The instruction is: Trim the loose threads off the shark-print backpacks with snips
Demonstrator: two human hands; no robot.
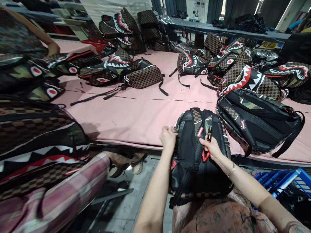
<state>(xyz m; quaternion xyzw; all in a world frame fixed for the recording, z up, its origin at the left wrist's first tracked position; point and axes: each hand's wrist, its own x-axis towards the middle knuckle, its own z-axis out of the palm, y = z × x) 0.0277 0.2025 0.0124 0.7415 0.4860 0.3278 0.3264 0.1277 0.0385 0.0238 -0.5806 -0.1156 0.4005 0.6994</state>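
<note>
A black backpack [187, 179] with checkered and camouflage panels rests between my lap and the table edge, its strap side facing up. At its upper left edge, my left hand [168, 137] has its fingers closed on the bag's side. Red-handled snips [205, 156] are held in my right hand [212, 147], over the shoulder straps, with their dark points toward the table. A red-and-white label [200, 131] shows on one strap. Just to the right lies another backpack [259, 119], also straps up.
Several shark-mouth backpacks [247, 81] are piled at the right and along the back of the pink table [136, 113]. At the left sits a person in plaid [80, 184] with a large bag [41, 145]. A blue crate [289, 184] stands below, right.
</note>
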